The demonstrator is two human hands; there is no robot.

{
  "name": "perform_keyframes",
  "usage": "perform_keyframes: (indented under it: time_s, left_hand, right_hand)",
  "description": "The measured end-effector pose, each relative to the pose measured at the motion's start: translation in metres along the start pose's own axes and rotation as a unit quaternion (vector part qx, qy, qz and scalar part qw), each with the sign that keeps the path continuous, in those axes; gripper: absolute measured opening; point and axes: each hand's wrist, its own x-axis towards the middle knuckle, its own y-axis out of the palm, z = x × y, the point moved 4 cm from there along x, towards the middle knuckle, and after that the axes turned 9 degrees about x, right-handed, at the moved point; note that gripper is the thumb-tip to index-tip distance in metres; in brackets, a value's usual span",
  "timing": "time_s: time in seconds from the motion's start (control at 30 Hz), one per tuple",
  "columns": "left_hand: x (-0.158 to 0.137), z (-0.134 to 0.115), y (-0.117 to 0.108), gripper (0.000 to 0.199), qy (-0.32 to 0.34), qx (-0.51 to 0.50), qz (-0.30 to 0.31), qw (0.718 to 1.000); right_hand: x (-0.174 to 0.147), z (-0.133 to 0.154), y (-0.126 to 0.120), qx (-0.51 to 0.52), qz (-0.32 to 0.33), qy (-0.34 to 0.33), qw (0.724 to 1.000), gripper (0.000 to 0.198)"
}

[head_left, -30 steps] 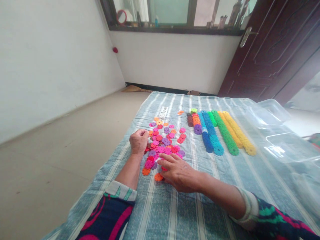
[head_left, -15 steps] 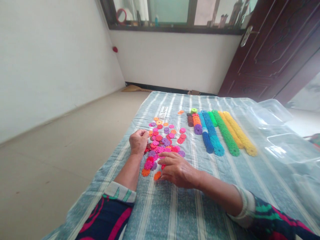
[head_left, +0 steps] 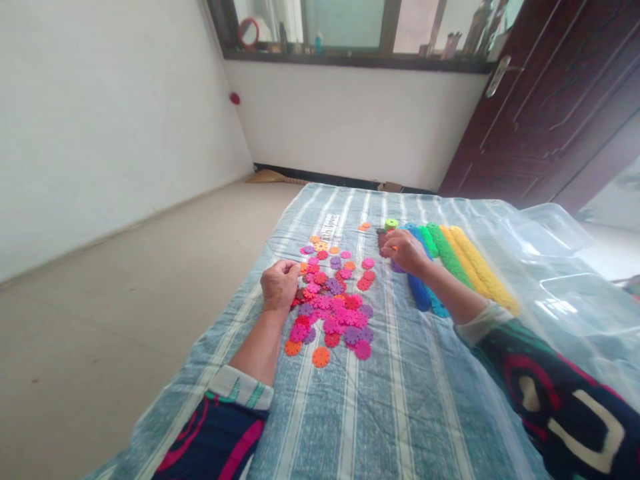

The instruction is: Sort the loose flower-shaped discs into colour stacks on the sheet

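Observation:
A loose pile of flower-shaped plastic discs (head_left: pixel 325 303) in pink, red, purple and orange lies on the striped cloth. My left hand (head_left: pixel 279 285) is closed in a pinch at the pile's left edge; anything between its fingertips is too small to make out. Farther right, my right hand (head_left: pixel 406 251) reaches over the sorted rows with its fingers drawn together beside the brown stack (head_left: pixel 383 243). It covers most of the orange and purple row, and what its fingertips hold is unclear. A lone orange disc (head_left: pixel 321 357) lies at the pile's near edge.
Blue discs (head_left: pixel 419 293), green discs (head_left: pixel 447 252) and yellow discs (head_left: pixel 483 273) lie in long overlapping rows. Clear plastic boxes (head_left: pixel 575 300) stand to the right on the striped cloth (head_left: pixel 330 427). Beyond are a wall, a window sill and a dark red door (head_left: pixel 545 100).
My right hand has moved from the near side of the pile to the far right, over the sorted rows. My left hand has stayed almost where it was, still pinched.

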Motion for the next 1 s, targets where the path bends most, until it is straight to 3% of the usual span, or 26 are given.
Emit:
perform_keyframes:
  time_s: [0.17, 0.4, 0.67, 0.8, 1.0]
  left_hand:
    - [0.0, 0.0, 0.0, 0.02, 0.003, 0.016, -0.002, 1.0]
    - [-0.001, -0.001, 0.0, 0.02, -0.003, 0.017, 0.002, 1.0]
    - [-0.001, -0.001, 0.001, 0.021, -0.004, 0.007, 0.002, 1.0]
    - [-0.001, 0.0, 0.001, 0.021, -0.002, 0.011, -0.002, 1.0]
    - [-0.002, -0.002, 0.0, 0.022, -0.006, 0.014, -0.005, 1.0]
  right_hand:
    - [0.009, -0.024, 0.0, -0.036, 0.005, 0.032, 0.999, 0.018]
    - [0.012, -0.019, 0.006, -0.06, 0.047, 0.027, 0.997, 0.02]
    - [0.008, -0.013, 0.002, -0.084, 0.042, 0.049, 0.994, 0.016]
    - [0.003, 0.011, 0.004, -0.082, 0.042, 0.008, 0.996, 0.02]
    - [-0.021, 0.094, 0.033, 0.024, 0.065, -0.159, 0.985, 0.021]
